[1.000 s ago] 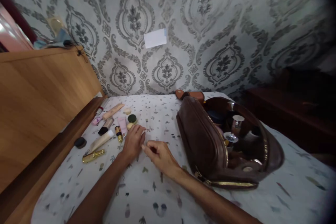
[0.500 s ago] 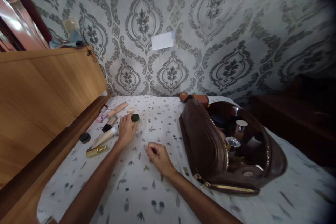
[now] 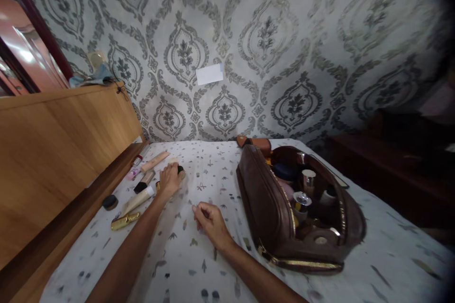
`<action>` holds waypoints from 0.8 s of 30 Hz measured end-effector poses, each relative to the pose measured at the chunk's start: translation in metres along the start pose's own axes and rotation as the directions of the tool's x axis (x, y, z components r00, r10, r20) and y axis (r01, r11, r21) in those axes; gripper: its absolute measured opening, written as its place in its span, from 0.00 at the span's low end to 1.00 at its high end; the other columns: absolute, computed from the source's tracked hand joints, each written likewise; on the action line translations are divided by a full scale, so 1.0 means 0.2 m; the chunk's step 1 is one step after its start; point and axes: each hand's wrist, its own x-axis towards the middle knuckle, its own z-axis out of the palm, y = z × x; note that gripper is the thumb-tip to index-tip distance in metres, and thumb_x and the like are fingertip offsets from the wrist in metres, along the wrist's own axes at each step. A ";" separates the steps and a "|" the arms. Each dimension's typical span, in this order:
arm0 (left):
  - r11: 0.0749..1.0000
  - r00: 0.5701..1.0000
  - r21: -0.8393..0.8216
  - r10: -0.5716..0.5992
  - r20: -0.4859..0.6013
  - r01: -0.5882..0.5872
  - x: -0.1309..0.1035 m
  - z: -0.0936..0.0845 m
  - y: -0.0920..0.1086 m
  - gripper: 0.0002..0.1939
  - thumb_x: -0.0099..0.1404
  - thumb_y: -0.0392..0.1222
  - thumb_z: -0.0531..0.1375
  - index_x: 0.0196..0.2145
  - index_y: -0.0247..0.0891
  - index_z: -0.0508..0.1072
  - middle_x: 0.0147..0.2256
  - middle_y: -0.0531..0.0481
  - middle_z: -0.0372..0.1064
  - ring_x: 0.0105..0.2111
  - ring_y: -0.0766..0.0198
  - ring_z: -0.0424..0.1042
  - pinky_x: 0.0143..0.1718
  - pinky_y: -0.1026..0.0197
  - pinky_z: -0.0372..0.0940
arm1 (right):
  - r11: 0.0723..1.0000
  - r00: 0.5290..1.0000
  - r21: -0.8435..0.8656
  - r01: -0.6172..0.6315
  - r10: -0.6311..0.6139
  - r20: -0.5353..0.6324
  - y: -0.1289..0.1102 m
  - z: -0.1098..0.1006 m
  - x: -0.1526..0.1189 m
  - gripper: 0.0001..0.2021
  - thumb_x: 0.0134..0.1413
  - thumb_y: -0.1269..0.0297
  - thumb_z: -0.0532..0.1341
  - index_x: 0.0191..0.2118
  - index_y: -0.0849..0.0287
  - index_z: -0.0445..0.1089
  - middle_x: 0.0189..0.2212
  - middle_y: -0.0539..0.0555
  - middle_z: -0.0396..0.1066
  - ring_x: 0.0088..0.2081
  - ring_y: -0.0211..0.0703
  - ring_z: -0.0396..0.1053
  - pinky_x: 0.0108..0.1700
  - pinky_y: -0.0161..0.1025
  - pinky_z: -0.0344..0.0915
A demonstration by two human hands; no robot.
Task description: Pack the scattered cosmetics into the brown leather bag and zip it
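My left hand reaches to the far left of the white patterned sheet, its fingers closed around a small dark-lidded jar that they partly cover. Loosely curled, my right hand hovers over the middle of the sheet with nothing showing in it. Beside the left hand lie a cream tube, a dark-capped foundation bottle, a peach tube, a gold tube and a black-lidded jar. On the right stands an unzipped brown makeup bag with several bottles inside.
A wooden board borders the sheet on the left. Behind the bag lies an orange-brown leather item. The patterned wall closes off the back, and dark furniture stands at the right.
My left hand has closed further over the dark-lidded jar, covering more of it. My right hand stays curled in about the same place. The camera view has shifted slightly.
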 end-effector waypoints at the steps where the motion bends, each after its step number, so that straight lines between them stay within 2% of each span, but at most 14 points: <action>1: 0.998 1.000 -0.060 0.008 -0.002 -0.008 0.00 -0.01 0.00 0.17 0.64 0.40 0.56 0.50 0.32 0.70 0.49 0.30 0.70 0.55 0.38 0.65 0.57 0.37 0.53 | 1.000 1.000 0.028 -0.001 0.001 -0.015 0.00 0.00 0.00 0.24 0.56 0.41 0.56 0.22 0.58 0.60 0.18 0.47 0.61 0.20 0.34 0.60 0.25 0.33 0.58; 5: 0.926 0.996 -0.372 0.079 0.040 -0.058 -0.05 -0.06 -0.01 0.22 0.66 0.46 0.54 0.54 0.34 0.68 0.52 0.35 0.70 0.54 0.46 0.68 0.54 0.47 0.62 | 0.974 0.989 0.226 -0.028 0.060 -0.137 0.01 -0.01 0.02 0.21 0.48 0.44 0.64 0.36 0.58 0.67 0.27 0.48 0.65 0.21 0.34 0.64 0.23 0.33 0.62; 8: 0.794 0.975 -0.606 0.173 0.138 -0.055 -0.15 -0.08 0.01 0.24 0.67 0.53 0.55 0.54 0.37 0.70 0.50 0.40 0.73 0.50 0.51 0.72 0.48 0.54 0.67 | 0.936 0.968 0.346 -0.064 0.143 -0.207 0.01 -0.01 0.03 0.28 0.43 0.45 0.68 0.46 0.58 0.67 0.35 0.51 0.68 0.24 0.37 0.69 0.24 0.34 0.65; 11: 0.656 0.942 -0.754 0.266 0.202 -0.024 -0.27 -0.07 0.04 0.25 0.64 0.57 0.59 0.52 0.38 0.74 0.50 0.42 0.75 0.51 0.52 0.72 0.51 0.55 0.67 | 0.916 0.964 0.391 -0.088 0.177 -0.196 0.01 -0.01 0.03 0.30 0.44 0.43 0.67 0.49 0.58 0.67 0.39 0.54 0.69 0.27 0.39 0.71 0.25 0.36 0.68; 14: 0.559 0.926 -0.829 0.299 0.231 0.026 -0.35 -0.05 0.06 0.25 0.60 0.56 0.64 0.50 0.39 0.77 0.50 0.42 0.75 0.52 0.51 0.71 0.54 0.53 0.64 | 0.904 0.976 0.419 -0.086 0.161 -0.146 -0.01 -0.01 0.03 0.27 0.48 0.41 0.65 0.45 0.58 0.69 0.39 0.55 0.70 0.27 0.40 0.71 0.26 0.37 0.68; 18: 0.459 0.936 -0.883 0.259 0.238 0.098 -0.40 0.00 0.04 0.25 0.60 0.55 0.66 0.50 0.39 0.76 0.50 0.42 0.75 0.53 0.51 0.71 0.56 0.52 0.63 | 0.880 0.981 0.466 -0.094 0.161 -0.104 -0.02 -0.02 0.03 0.25 0.45 0.44 0.69 0.43 0.58 0.70 0.39 0.54 0.73 0.30 0.42 0.72 0.29 0.37 0.68; 24: 0.379 0.959 -0.915 0.181 0.217 0.136 -0.42 0.06 0.03 0.23 0.60 0.53 0.66 0.49 0.39 0.75 0.50 0.42 0.74 0.54 0.52 0.70 0.54 0.54 0.63 | 0.893 0.980 0.447 -0.046 0.126 -0.151 -0.02 -0.02 0.02 0.23 0.46 0.51 0.71 0.45 0.57 0.67 0.42 0.55 0.73 0.39 0.45 0.74 0.38 0.38 0.70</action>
